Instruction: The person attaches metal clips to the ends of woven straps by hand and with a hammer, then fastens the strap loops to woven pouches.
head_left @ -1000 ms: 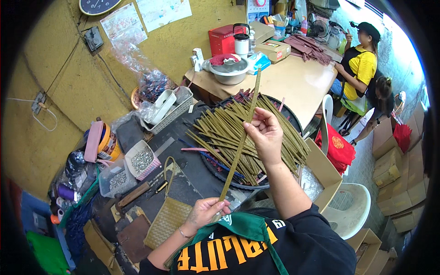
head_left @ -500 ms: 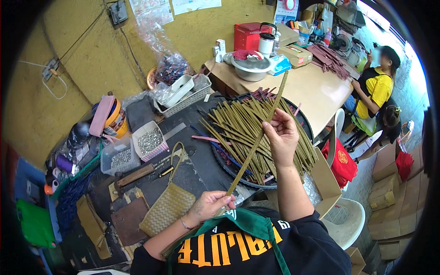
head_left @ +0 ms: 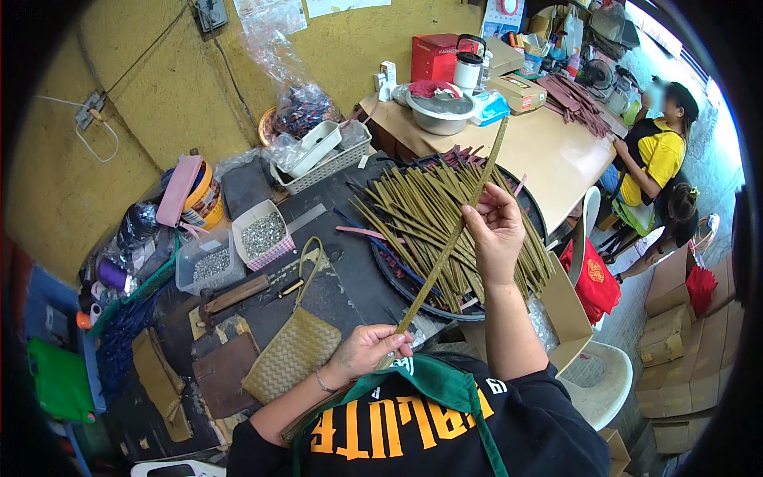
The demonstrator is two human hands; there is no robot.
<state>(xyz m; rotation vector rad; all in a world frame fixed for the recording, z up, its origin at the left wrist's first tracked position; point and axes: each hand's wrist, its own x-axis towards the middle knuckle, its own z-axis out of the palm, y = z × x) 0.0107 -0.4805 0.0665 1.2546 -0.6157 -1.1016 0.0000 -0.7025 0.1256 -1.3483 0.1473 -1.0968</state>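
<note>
A long olive-green strip (head_left: 447, 256) slants up and away in front of me, held at two places. Its near end is pinched in my left hand (head_left: 367, 350), close to my chest. Higher up, my right hand (head_left: 496, 230) grips the same strip between thumb and fingers. Behind it, a heap of similar olive strips (head_left: 405, 207) fills a round dark tray (head_left: 531, 208), with some pink and blue strips among them. Left of my left hand lies a woven olive pouch (head_left: 292, 354) with a wrist loop.
On the dark table are a hammer (head_left: 238, 292), a box of small metal parts (head_left: 262, 235), a clear tub (head_left: 208, 266) and a brown leather piece (head_left: 226, 377). A metal bowl (head_left: 439, 119) stands on the far table. A person in yellow (head_left: 661, 163) is at the right, beyond a white chair (head_left: 604, 389).
Both hands still hold the strip in nearly the same pose. The whole view has shifted slightly, and the right hand sits a little lower and further right.
</note>
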